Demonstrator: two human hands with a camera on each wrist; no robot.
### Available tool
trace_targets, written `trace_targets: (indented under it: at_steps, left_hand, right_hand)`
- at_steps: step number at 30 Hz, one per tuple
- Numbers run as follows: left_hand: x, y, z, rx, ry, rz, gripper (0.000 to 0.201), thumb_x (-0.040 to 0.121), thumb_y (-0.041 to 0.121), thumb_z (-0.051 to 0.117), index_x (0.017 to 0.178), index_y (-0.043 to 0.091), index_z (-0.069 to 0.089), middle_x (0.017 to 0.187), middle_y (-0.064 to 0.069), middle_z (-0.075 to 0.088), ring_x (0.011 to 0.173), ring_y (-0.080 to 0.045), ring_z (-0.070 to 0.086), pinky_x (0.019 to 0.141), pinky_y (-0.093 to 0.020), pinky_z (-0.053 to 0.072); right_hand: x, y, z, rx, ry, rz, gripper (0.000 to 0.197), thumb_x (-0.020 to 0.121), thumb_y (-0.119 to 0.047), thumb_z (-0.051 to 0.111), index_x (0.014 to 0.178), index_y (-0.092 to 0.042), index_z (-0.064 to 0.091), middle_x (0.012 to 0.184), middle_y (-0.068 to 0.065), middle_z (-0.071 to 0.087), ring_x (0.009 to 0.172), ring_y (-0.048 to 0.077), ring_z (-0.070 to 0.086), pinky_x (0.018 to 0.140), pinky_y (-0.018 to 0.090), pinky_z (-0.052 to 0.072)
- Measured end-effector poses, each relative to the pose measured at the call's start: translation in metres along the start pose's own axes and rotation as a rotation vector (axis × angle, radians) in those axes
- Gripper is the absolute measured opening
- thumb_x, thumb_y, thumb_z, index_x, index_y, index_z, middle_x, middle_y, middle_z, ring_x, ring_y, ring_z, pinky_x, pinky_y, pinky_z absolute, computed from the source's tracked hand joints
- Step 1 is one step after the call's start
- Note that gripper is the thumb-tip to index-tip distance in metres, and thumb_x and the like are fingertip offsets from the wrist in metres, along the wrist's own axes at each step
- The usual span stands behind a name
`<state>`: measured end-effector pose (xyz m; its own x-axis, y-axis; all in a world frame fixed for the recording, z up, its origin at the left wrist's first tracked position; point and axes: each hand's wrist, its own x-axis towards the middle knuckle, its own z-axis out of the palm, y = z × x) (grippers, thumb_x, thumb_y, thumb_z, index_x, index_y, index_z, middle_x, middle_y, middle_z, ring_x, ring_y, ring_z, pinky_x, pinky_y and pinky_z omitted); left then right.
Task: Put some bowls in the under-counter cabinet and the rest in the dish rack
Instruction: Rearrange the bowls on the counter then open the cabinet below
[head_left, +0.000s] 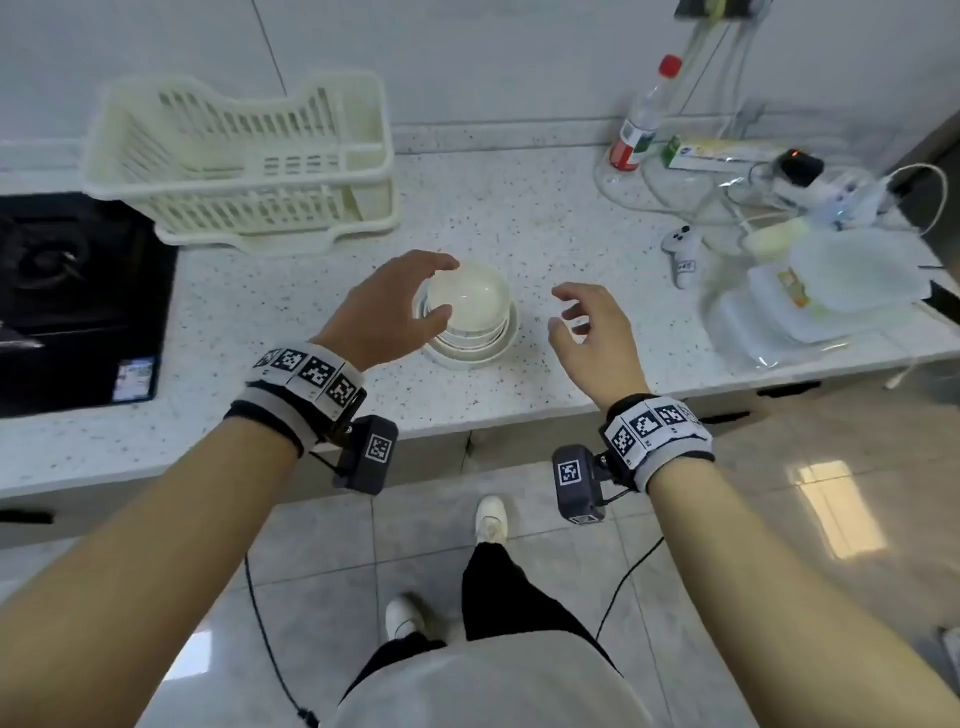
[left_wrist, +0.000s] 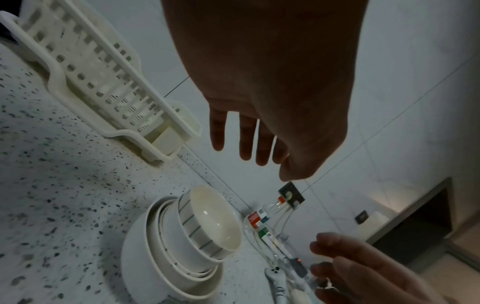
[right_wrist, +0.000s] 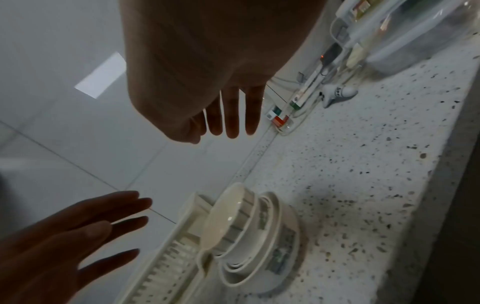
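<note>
Nested stack of white bowls (head_left: 470, 317) upright on speckled counter, empty cream dish rack (head_left: 244, 161) behind

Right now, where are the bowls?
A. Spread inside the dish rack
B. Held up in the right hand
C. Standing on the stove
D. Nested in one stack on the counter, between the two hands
D: the stack of bowls stands on the speckled counter, with the left hand beside it and the right hand apart from it.

Home kitchen: speckled counter (head_left: 545, 218), gas hob (head_left: 62, 291), dish rack (head_left: 244, 161).
</note>
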<state>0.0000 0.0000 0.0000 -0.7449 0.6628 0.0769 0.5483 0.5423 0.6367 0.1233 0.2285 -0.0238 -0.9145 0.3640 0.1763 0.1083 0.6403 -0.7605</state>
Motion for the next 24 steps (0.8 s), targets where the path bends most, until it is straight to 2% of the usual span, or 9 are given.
trace_targets:
  at_steps: [3,6,8,10,13,16,20,22,24]
  left_hand:
    - [0.025,-0.004,0.012,0.092,-0.062,-0.084,0.054,0.087,0.034,0.065,0.137,0.028,0.045,0.142,0.009,0.049,0.13,-0.014,0.046,0.106,-0.046,0.042]
    - [0.052,-0.002,0.029,0.175,-0.162,-0.147,0.069,0.083,0.041,0.069,0.143,0.026,0.039,0.153,0.007,0.038,0.14,-0.016,0.034,0.111,-0.046,0.038]
    - [0.067,-0.001,0.043,0.229,-0.236,-0.199,0.086,0.077,0.048,0.073,0.148,0.024,0.032,0.16,0.004,0.026,0.145,-0.02,0.026,0.113,-0.048,0.034]
    - [0.079,0.001,0.058,0.315,-0.308,-0.254,0.098,0.07,0.054,0.076,0.149,0.026,0.025,0.163,0.003,0.017,0.148,-0.024,0.019,0.11,-0.051,0.034]
    - [0.092,0.002,0.073,0.407,-0.358,-0.326,0.104,0.068,0.057,0.076,0.15,0.027,0.019,0.164,0.002,0.01,0.151,-0.025,0.012,0.106,-0.054,0.038]
    - [0.098,0.0,0.078,0.425,-0.32,-0.357,0.103,0.067,0.057,0.074,0.15,0.027,0.021,0.16,0.002,0.021,0.147,-0.025,0.021,0.104,-0.054,0.043]
    - [0.1,0.004,0.074,0.377,-0.246,-0.357,0.1,0.064,0.055,0.073,0.148,0.029,0.026,0.151,0.004,0.033,0.14,-0.024,0.031,0.099,-0.049,0.046]
    - [0.097,0.007,0.067,0.318,-0.153,-0.368,0.1,0.061,0.058,0.071,0.147,0.031,0.027,0.149,0.005,0.035,0.137,-0.024,0.034,0.101,-0.047,0.045]
    - [0.088,0.004,0.052,0.238,-0.027,-0.397,0.101,0.058,0.061,0.07,0.146,0.034,0.028,0.147,0.006,0.034,0.136,-0.021,0.035,0.102,-0.039,0.041]
  right_hand:
    - [0.026,0.035,0.005,-0.037,-0.083,0.124,0.037,0.091,-0.019,0.056,0.127,-0.017,0.057,0.127,0.0,0.058,0.102,0.014,0.059,0.091,0.04,0.053]
    - [0.049,0.073,0.021,-0.138,-0.264,0.217,0.046,0.092,-0.024,0.055,0.137,-0.016,0.05,0.14,0.003,0.052,0.122,0.02,0.054,0.104,0.042,0.046]
    - [0.059,0.097,0.035,-0.263,-0.462,0.239,0.06,0.092,-0.033,0.056,0.147,-0.016,0.038,0.153,0.006,0.038,0.138,0.026,0.04,0.112,0.044,0.037]
    - [0.064,0.116,0.049,-0.416,-0.625,0.223,0.077,0.089,-0.047,0.058,0.152,-0.018,0.026,0.162,0.009,0.021,0.146,0.031,0.025,0.114,0.05,0.033]
    - [0.067,0.137,0.062,-0.604,-0.747,0.213,0.091,0.081,-0.054,0.063,0.152,-0.022,0.016,0.164,0.011,0.005,0.15,0.035,0.011,0.114,0.059,0.029]
    - [0.065,0.145,0.069,-0.707,-0.767,0.188,0.094,0.076,-0.048,0.068,0.149,-0.023,0.014,0.162,0.013,0.001,0.149,0.038,0.007,0.112,0.064,0.025]
    - [0.065,0.148,0.073,-0.735,-0.756,0.16,0.093,0.075,-0.05,0.068,0.146,-0.023,0.015,0.16,0.014,0.005,0.147,0.039,0.013,0.106,0.066,0.033]
    - [0.066,0.149,0.073,-0.742,-0.765,0.174,0.094,0.075,-0.051,0.069,0.147,-0.024,0.015,0.161,0.013,0.004,0.147,0.039,0.012,0.106,0.066,0.034]
    - [0.067,0.148,0.075,-0.739,-0.779,0.179,0.094,0.075,-0.052,0.068,0.147,-0.024,0.014,0.161,0.013,0.003,0.147,0.04,0.011,0.105,0.066,0.034]
